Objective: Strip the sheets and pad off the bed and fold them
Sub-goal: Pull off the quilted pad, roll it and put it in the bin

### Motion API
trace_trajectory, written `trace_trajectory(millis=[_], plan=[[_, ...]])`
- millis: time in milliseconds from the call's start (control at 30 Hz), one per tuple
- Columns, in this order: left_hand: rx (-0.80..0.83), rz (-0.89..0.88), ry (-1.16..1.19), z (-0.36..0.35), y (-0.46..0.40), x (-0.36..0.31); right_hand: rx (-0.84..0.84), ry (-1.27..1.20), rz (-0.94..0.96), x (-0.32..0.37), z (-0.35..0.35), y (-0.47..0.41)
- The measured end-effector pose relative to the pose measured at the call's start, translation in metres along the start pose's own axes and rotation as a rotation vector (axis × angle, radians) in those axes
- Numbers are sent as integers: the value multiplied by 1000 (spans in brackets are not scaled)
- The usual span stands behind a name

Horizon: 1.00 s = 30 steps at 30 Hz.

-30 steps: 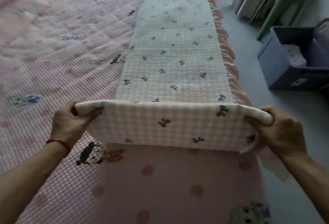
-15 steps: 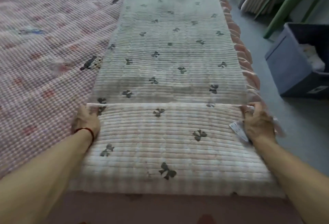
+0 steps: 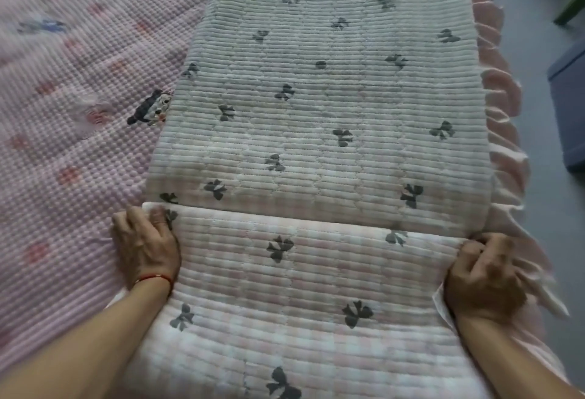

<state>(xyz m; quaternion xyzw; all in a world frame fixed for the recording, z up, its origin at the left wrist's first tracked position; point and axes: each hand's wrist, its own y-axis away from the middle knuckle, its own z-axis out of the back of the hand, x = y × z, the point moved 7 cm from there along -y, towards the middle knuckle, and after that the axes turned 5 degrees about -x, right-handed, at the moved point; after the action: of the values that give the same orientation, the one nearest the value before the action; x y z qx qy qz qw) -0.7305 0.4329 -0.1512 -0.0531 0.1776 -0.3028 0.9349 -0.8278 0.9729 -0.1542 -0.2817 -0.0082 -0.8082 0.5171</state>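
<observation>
A quilted white pad (image 3: 316, 107) printed with dark bows lies as a long strip along the bed's right side. Its near end is folded over onto itself, and the fold's edge runs across at mid-frame. My left hand (image 3: 145, 246) grips the left corner of that folded edge, a red string on the wrist. My right hand (image 3: 484, 278) is closed on the right corner, by a small white label. Under the pad lies a pink textured sheet (image 3: 79, 132) with cartoon prints.
A pink ruffle (image 3: 503, 120) hangs along the bed's right edge. Beyond it is grey floor (image 3: 544, 240), with a dark blue storage box (image 3: 569, 107) at the right and a green leg at the top right corner.
I lifted the pad's near end and folded it forward onto the strip. Both hands travelled with it and now hold its corners down. The view has moved closer to the bed.
</observation>
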Motion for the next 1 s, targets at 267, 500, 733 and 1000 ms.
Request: trace_trajectory(millis=[267,500,733,1000], plan=[[18,245,-199,40,50,-33,179,-212,-6,2,2,-4],[376,264,-152,29,203,-143,417,-238,419,-8,26,-23],[456,190,-237,15,201,-152,581,-202,931,86,50,-41],[300,151,-270,0,201,-154,979,-41,1802,144,-41,43]])
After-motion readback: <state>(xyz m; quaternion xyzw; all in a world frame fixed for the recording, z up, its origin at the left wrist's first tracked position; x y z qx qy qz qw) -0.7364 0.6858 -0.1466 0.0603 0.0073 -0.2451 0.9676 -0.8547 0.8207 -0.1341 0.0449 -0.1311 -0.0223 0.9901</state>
